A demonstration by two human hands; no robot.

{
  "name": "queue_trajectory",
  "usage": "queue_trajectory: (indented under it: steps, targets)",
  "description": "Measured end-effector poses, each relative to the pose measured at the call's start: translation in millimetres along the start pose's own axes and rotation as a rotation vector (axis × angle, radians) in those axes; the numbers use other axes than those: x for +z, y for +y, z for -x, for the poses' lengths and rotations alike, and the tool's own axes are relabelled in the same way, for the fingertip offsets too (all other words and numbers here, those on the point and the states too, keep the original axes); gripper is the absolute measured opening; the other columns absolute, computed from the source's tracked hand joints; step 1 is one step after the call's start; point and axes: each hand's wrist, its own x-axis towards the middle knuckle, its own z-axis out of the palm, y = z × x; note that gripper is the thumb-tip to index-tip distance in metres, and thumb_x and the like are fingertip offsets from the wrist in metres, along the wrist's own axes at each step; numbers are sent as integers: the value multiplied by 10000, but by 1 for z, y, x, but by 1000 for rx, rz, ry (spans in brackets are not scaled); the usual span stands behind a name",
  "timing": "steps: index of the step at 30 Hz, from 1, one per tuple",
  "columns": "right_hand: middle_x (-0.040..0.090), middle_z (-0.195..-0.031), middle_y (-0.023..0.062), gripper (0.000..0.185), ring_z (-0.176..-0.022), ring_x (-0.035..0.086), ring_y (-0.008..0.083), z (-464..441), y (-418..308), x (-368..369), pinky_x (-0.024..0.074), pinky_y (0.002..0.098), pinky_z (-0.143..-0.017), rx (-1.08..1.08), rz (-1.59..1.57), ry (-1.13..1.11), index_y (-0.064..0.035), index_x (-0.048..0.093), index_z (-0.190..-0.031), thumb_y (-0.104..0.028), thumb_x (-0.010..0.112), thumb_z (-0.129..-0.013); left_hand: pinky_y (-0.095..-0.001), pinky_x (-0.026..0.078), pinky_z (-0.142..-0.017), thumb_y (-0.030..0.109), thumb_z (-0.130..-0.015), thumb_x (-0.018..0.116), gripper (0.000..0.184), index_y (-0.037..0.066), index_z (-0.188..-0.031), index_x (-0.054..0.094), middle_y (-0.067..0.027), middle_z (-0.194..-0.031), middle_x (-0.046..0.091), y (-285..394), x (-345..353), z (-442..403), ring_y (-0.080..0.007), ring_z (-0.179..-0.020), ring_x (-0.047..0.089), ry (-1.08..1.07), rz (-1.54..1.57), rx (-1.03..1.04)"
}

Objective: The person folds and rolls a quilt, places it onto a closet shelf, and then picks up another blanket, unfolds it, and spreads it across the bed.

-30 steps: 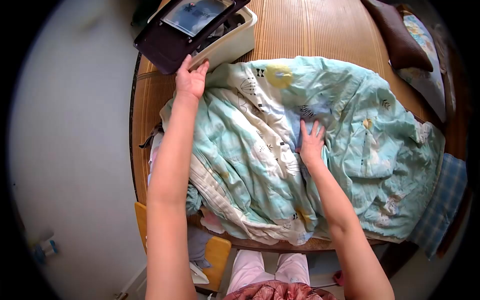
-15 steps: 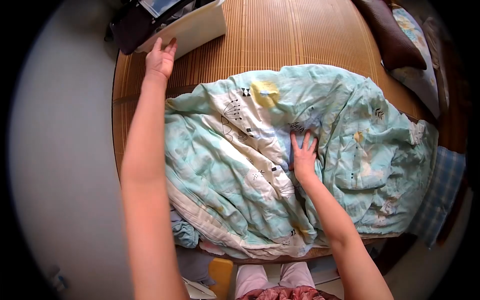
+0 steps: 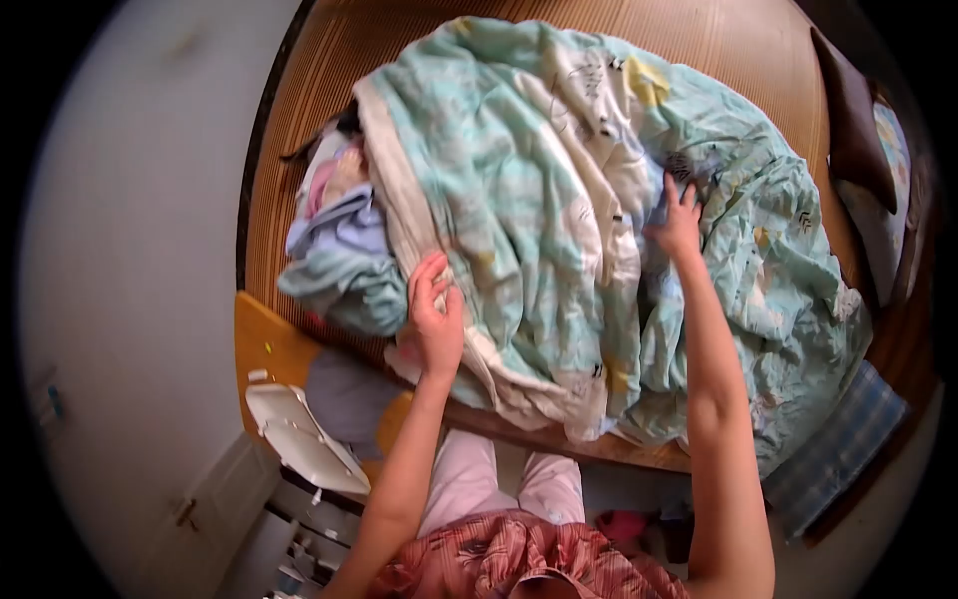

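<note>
A mint-green and white patterned quilt [image 3: 499, 190] lies rumpled over the bed, its cream border facing left. My left hand [image 3: 435, 324] is at that border, fingers extended and thumb apart; whether it touches the fabric I cannot tell. Farther right, my right hand [image 3: 679, 222] rests on the quilt with its fingers spread. Beside the left border sits a pile of folded clothes [image 3: 344, 235] in lilac, teal and pink, partly against the quilt.
The bed has a bamboo mat [image 3: 718, 40]. Brown and floral pillows [image 3: 856, 120] lie at the right, a blue checked cloth [image 3: 843, 449] below them. A wooden chair [image 3: 261, 334] with a white plastic object [image 3: 299, 434] and grey cloth [image 3: 349, 394] stands lower left.
My left hand has come back from the white bin toward the quilt's left border. The view has shifted, uncovering the clothes pile and putting the bin out of sight. My right hand stays on the quilt.
</note>
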Motion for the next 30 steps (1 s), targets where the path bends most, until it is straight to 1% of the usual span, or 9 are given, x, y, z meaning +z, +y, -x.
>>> queue_trajectory:
  steps: [6,9,13,16,19,22,25,26,30]
  targets:
    - [574,-993,142,339,-964,536,342,145,-77,-20,429,397,-822,-344,-439,367,-63,548,-1038,6,640,-720,-345,427,-890,-37,-792,500,431,14,-1215,433,-107,-1210,455,-34,-19,89,-234,-1079,480,92,92,-168]
    - [574,-1000,112,329,-908,564,298,256,-108,11,457,369,-798,-231,-753,-379,-66,549,-1057,-14,635,-744,-355,392,-923,132,-814,603,500,-7,-1245,392,-175,-1230,429,-76,-10,121,-271,-1091,467,82,165,-475]
    - [532,-1108,101,489,-1009,521,282,314,-115,58,418,372,-854,-409,-461,-101,-72,529,-1096,15,666,-634,-411,325,-983,348,-714,714,781,-71,-1254,338,-236,-1239,422,-71,0,131,-364,-1173,395,-89,-56,-435]
    - [533,-1135,103,526,-1026,514,291,307,-114,45,373,407,-893,-422,-144,40,-107,539,-1102,-56,689,-601,-447,362,-926,216,-708,670,527,-64,-1099,454,-266,-1139,464,-105,11,125,-414,-1108,418,-131,-329,-315]
    - [612,-988,72,301,-973,555,260,287,-84,47,392,429,-829,-368,112,-211,-114,586,-955,-189,669,-676,-411,427,-776,180,-797,588,232,-42,-853,550,-215,-809,578,-101,-10,116,-409,-826,544,-198,-4,-518]
    - [630,-777,74,202,-843,588,187,294,-110,-6,438,332,-730,-303,-114,-831,-78,601,-887,-233,648,-766,-263,443,-698,236,-912,524,216,42,-943,616,-9,-869,621,-56,-93,110,-98,-786,557,-235,584,-456]
    - [621,-906,30,235,-855,534,90,337,-152,-18,430,271,-735,7,-1347,-985,-24,577,-1032,-197,581,-873,-413,382,-980,389,-924,440,465,61,-1253,452,-104,-1228,520,-66,-164,96,-224,-1119,507,-89,1212,-608]
    - [596,-1007,6,273,-885,523,79,334,-166,-27,426,253,-783,-103,-1013,-954,14,531,-1104,-169,543,-901,-449,344,-995,415,-915,434,489,88,-1278,424,-99,-1263,487,-69,-165,99,-241,-1156,468,-152,1268,-635]
    - [561,-1024,42,285,-898,518,108,361,-180,26,423,255,-806,42,-1342,-679,2,469,-1152,-104,504,-890,-539,242,-1044,510,-860,488,649,149,-1366,303,-77,-1381,360,-112,-151,117,-284,-1280,327,-313,1432,-686]
